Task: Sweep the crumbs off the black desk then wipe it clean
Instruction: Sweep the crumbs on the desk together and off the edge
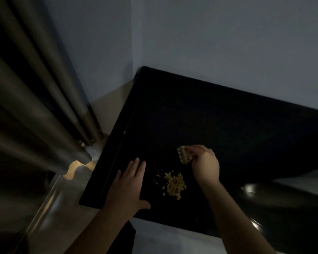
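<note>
Resting flat near the front-left corner of the black desk [191, 110], a person's left hand [128, 182] lies with fingers straight and slightly spread, holding nothing. Just right of it, a small heap of pale crumbs [174, 185] sits close to the front edge, with loose bits scattered on its left side. Beyond the heap, the right hand [206, 164] curls its fingers round a pale grid-patterned piece [185, 155], too dim to identify. Farther back, the desk's rear edge meets a grey-blue wall [228, 43]; pleated curtains [35, 107] hang at left.
</note>
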A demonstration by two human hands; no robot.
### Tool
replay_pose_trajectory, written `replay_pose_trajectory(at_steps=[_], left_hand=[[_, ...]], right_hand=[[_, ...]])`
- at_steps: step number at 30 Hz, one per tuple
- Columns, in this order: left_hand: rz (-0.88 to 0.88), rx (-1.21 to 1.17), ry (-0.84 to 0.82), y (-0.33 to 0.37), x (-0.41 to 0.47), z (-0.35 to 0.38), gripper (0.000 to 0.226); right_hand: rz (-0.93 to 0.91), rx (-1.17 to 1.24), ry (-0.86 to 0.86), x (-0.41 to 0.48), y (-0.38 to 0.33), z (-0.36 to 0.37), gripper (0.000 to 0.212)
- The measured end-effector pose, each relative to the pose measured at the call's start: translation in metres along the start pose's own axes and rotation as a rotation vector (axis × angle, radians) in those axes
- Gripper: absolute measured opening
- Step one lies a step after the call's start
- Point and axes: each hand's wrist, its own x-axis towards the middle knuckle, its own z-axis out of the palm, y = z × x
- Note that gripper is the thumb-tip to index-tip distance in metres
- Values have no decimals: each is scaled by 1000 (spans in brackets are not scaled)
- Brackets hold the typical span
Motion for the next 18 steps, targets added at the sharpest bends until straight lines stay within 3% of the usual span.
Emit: replay_pose_trajectory(at_steps=[3,6,9,11,13,16,18], left_hand=[[-9,-10,-9,0,-1,1,119],[-15,-9,-17,0,-6,0,118],[-14,-3,-30,-1,-11,0,117],[-11,-2,-31,-4,-13,1,117],[-13,12,-32,-6,-15,3,118],[-20,29,-44,-7,-16,2,119],[-22,24,-57,-8,-17,2,118]], right_hand=[[-113,-49,-92,-16,-18,10,45],[-198,-79,-74,-43,-27,22,46],[-205,26,-128,-54,-25,23,43],[-119,194,-155,-54,-21,14,42],[1,272,-27,-56,-12,0,39],[198,203,214,-66,10,-16,37],[360,142,257,-76,20,-22,36]])
